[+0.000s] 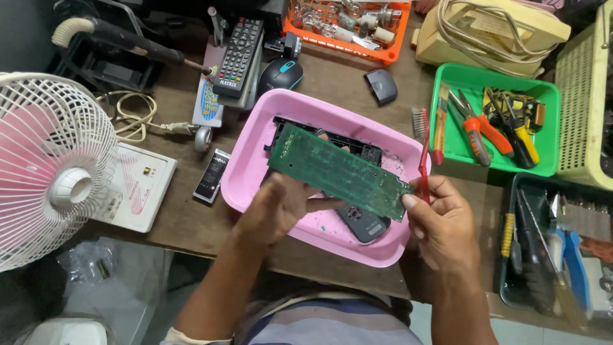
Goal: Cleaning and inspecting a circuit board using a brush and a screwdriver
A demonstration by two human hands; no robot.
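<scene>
left hand (278, 207): grip closed on green circuit board (338, 171), held tilted over pink tray (255, 150)
right hand (440, 220): grip closed on red toothbrush (423, 153), bristles at 12 o'clock, touching board's right end
tray: mid-surface, black remote casing (357, 220) inside

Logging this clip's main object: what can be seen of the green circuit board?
The circuit board is a long, narrow green rectangle, its flat face up with faint traces and pale speckles. It is held tilted over the pink tub, slanting from upper left to lower right. The left hand grips it from beneath near the middle; the right hand, also holding a red toothbrush, pinches its right end. Black remote casing parts lie below it.
</scene>
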